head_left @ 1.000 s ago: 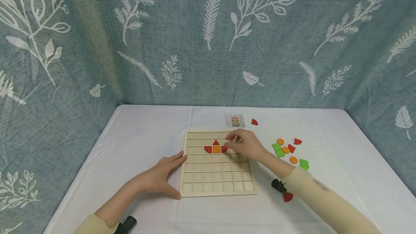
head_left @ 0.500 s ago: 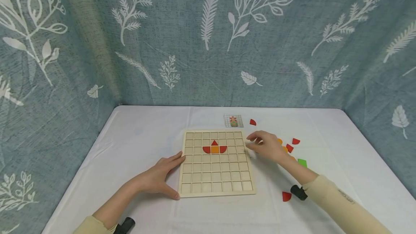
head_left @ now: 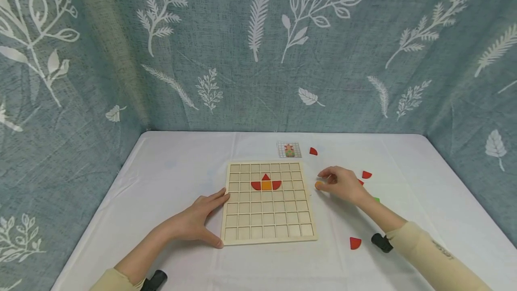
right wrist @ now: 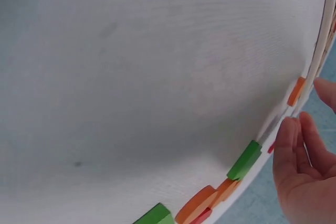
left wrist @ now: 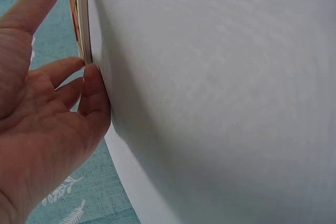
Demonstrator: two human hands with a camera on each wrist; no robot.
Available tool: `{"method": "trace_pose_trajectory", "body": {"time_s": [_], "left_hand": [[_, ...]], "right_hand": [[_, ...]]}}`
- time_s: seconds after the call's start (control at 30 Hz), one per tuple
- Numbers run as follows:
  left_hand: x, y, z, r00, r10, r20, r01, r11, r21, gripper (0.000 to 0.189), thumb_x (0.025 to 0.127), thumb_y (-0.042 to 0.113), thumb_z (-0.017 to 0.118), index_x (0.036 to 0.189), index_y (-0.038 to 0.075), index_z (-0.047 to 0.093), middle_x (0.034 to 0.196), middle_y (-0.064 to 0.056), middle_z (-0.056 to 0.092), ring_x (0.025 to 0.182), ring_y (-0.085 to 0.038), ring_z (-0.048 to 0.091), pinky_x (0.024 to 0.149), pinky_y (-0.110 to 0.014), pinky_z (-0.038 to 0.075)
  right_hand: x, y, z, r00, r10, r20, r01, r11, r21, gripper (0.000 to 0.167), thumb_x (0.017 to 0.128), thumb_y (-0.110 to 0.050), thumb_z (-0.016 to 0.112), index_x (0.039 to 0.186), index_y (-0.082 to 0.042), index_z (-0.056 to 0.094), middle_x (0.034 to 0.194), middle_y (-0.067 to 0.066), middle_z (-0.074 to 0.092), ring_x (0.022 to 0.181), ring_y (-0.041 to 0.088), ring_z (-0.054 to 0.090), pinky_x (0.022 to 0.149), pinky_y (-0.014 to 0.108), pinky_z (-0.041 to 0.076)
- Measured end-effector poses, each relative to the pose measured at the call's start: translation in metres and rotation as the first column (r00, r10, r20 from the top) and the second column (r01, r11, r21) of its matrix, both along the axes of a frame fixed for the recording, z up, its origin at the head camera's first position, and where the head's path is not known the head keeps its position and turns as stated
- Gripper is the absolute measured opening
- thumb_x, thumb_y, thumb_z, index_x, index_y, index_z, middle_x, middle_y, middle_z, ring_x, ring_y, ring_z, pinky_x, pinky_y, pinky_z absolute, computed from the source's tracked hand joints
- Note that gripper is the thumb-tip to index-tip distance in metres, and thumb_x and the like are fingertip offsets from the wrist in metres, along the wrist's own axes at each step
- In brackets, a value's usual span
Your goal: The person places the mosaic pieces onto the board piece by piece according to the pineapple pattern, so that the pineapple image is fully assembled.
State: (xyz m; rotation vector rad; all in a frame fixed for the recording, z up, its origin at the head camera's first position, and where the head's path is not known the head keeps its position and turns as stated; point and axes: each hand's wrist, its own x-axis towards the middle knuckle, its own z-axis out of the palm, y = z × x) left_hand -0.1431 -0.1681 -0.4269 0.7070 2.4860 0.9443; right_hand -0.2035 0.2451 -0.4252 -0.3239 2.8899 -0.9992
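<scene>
White-clothed table (head_left: 262, 268), blue-green leaf-print fabric (head_left: 226, 107) behind and at the sides. Nearest the person: two black wrist cameras (head_left: 381, 242) and a loose red quarter-round (head_left: 355, 243) lying flat, near the right-hand one. Left hand (head_left: 195, 219) has fingers extended and spread, resting along the left edge of the wooden grid board (head_left: 262, 219), thumb at its near-left corner. Board is pale, flat, roughly square, no clear long axis; grid lines run across and away. Right hand (head_left: 341, 184) is bent, thumb and fingers forward to the left, just right of the board; cannot tell if it pinches anything. Orange round piece (head_left: 318, 185) is at its thumb tip, between hand and board's right edge; small, plain, disc-like, so no long axis; in the right wrist view it appears nearly edge-on, slanting. Green piece (head_left: 377, 200) mostly hidden by the right forearm. On the board, a short crosswise row: orange square (head_left: 266, 186) between left red piece (head_left: 256, 186) and right red piece (head_left: 276, 185), both rounded on the outer near side. Red triangle (head_left: 265, 177) above it points away from the person. Farther: picture card (head_left: 289, 150), far red quarter-round (head_left: 313, 151) just right of it.
</scene>
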Motion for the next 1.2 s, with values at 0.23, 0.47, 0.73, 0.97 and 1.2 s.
{"method": "trace_pose_trajectory", "body": {"time_s": [0.23,0.47,0.73,0.97,1.2], "left_hand": [[0.000,-0.001,-0.001,1.000,-0.010,-0.007,0.010,1.000,-0.003,0.115,0.063,0.044,0.089,0.152,0.001,0.029,0.161,-0.015,0.016,0.130,-0.033,0.031,0.104,-0.058,0.029],[0.001,-0.001,0.001,1.000,-0.011,-0.014,0.011,1.000,-0.002,0.115,0.063,0.043,0.090,0.152,0.002,0.029,0.161,-0.016,0.017,0.134,-0.038,0.028,0.105,-0.059,0.028],[0.001,-0.001,-0.001,1.000,-0.012,-0.022,0.012,1.000,-0.001,0.115,0.063,0.043,0.090,0.152,0.001,0.030,0.161,-0.016,0.017,0.133,-0.036,0.029,0.105,-0.058,0.028],[0.002,-0.002,-0.002,1.000,-0.014,-0.028,0.014,1.000,-0.001,0.114,0.063,0.043,0.090,0.152,0.002,0.030,0.161,-0.015,0.017,0.133,-0.035,0.030,0.104,-0.057,0.029],[0.001,-0.001,-0.004,1.000,-0.003,-0.006,0.003,1.000,-0.009,0.115,0.063,0.043,0.090,0.152,0.003,0.029,0.161,-0.014,0.016,0.135,-0.036,0.028,0.105,-0.058,0.028]], "right_hand": [[0.001,0.002,-0.003,1.000,-0.006,0.028,0.005,0.999,0.052,0.027,0.081,-0.017,0.080,0.103,-0.005,0.071,0.088,0.001,0.064,0.080,0.016,0.053,0.070,0.031,0.046],[0.000,0.002,-0.006,1.000,-0.001,0.017,0.000,0.999,0.044,0.021,0.081,-0.016,0.079,0.098,-0.007,0.071,0.083,0.000,0.060,0.077,0.017,0.052,0.067,0.031,0.045],[-0.002,-0.002,-0.007,1.000,-0.006,-0.027,0.006,1.000,0.013,0.022,0.080,-0.020,0.080,0.095,-0.006,0.073,0.082,-0.002,0.065,0.076,0.015,0.056,0.067,0.029,0.046],[-0.002,-0.032,0.000,0.996,0.065,-0.066,-0.069,0.995,-0.065,0.023,0.081,-0.025,0.080,0.096,-0.009,0.074,0.080,-0.005,0.067,0.077,0.012,0.061,0.068,0.030,0.049],[-0.004,-0.070,-0.002,0.978,0.199,-0.067,-0.205,0.973,-0.102,0.018,0.082,-0.021,0.079,0.095,-0.009,0.074,0.080,-0.007,0.067,0.075,0.009,0.061,0.068,0.027,0.049]]}}
